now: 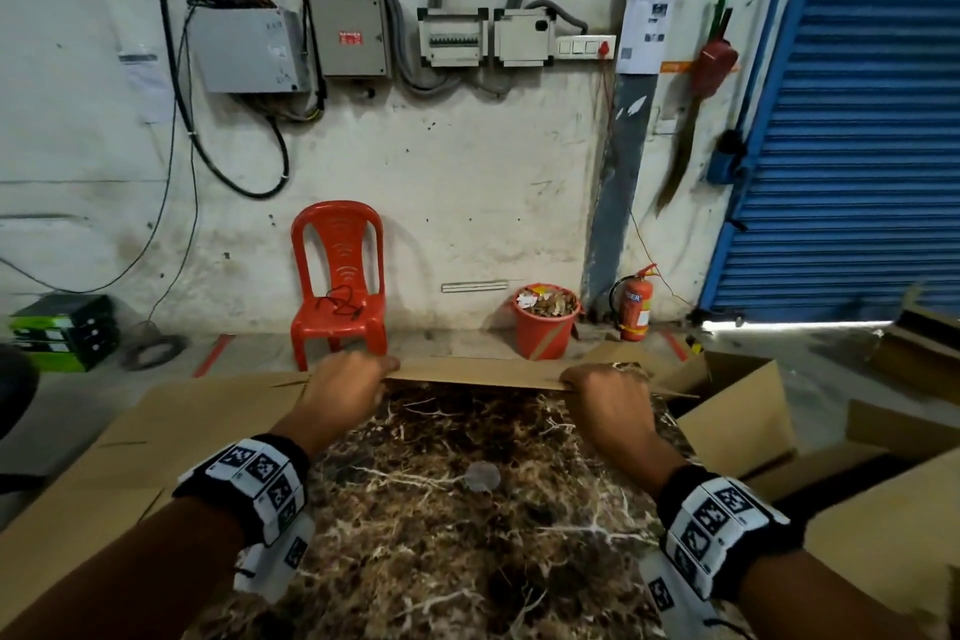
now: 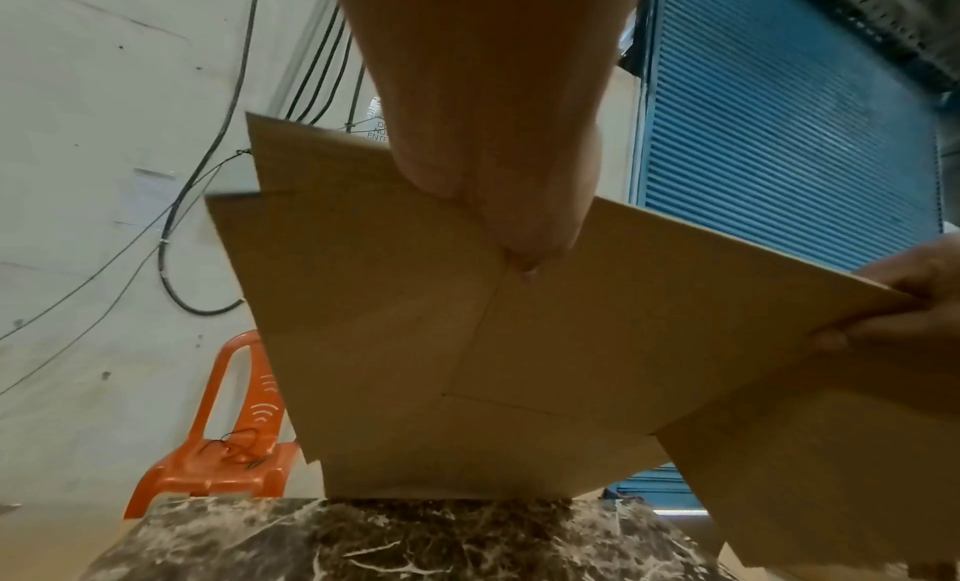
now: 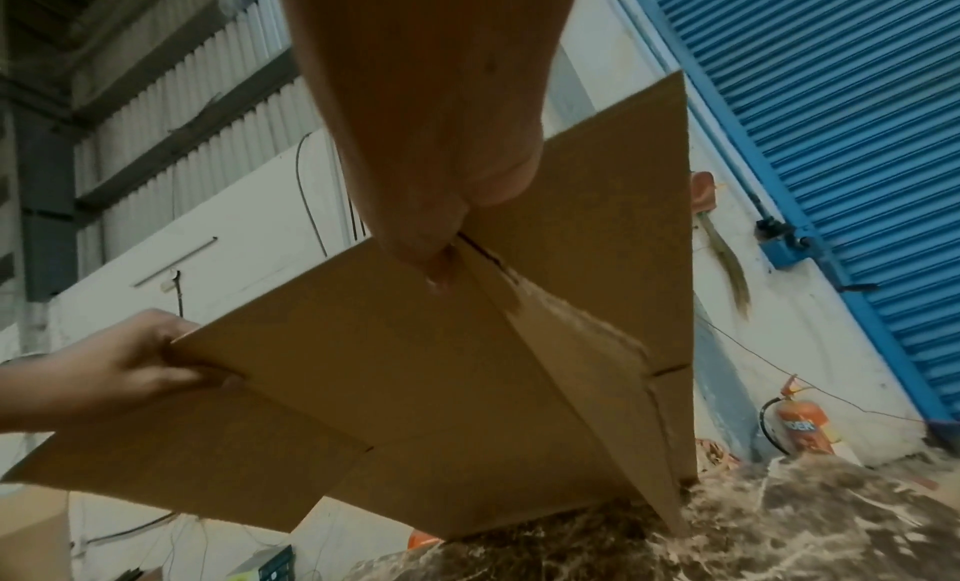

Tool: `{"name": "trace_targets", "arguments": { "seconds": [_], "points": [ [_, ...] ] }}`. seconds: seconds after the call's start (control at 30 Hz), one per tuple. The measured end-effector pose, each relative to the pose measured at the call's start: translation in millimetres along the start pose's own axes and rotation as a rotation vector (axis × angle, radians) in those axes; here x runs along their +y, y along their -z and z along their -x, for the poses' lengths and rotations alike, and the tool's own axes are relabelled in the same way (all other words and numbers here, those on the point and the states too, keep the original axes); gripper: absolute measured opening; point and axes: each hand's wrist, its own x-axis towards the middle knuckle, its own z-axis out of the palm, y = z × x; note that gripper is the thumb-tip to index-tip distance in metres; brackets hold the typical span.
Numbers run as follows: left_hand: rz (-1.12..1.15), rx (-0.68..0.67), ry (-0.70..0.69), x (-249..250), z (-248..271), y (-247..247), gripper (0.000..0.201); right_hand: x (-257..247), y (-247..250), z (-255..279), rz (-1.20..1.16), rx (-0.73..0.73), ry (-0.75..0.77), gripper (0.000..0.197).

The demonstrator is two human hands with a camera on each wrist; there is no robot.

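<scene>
hands: left hand (image 1: 345, 387) and right hand (image 1: 605, 398) each pinch the cardboard box (image 1: 467, 372) top edge | box: standing at 12 o'clock on surface (image 1: 441, 535) | risk: uneven pull buckles flaps, base skids off

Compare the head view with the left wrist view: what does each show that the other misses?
Only the head view: electrical boxes on the wall, a red bucket of scraps, a fire extinguisher, and the backs of the left hand and right hand at the top edge of the cardboard box. Only the left wrist view: the box's broad face with creases and flaps, its lower edge on the table. Both: the box gripped by both hands, the red chair, the table and the blue shutter.
</scene>
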Motion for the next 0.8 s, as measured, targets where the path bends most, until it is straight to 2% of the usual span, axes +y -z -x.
{"name": "trace_targets", "arguments": {
  "seconds": [0.13,0.27,0.43,0.53,0.63,0.8],
  "points": [
    [0.09,0.102,-0.045,3.6,10.7,-1.9,0.028,7.0,-6.5,9.4,-0.06,-0.137,-0.106,0.019],
    [0.113,0.215,-0.089,-17.5,32.1,-1.8,0.021,-12.4,-19.6,25.9,-0.124,-0.007,-0.09,0.028],
    [-0.005,0.218,-0.116,-55.8,66.8,14.4,0.031,-58.2,-30.4,27.3,-0.215,0.0,0.053,0.04],
    [-0.11,0.246,-0.079,-87.9,90.4,24.3,0.033,-95.6,-30.3,17.7,-0.223,0.011,0.132,0.048],
    [-0.213,0.251,-0.022,-136.9,118.4,27.9,0.029,-149.5,-26.1,0.4,-0.254,0.053,0.21,0.048],
    [-0.197,0.194,0.054,-240.5,167.4,16.7,0.027,-256.5,-24.2,-28.8,-0.252,0.07,0.334,0.046]
  ]
}}
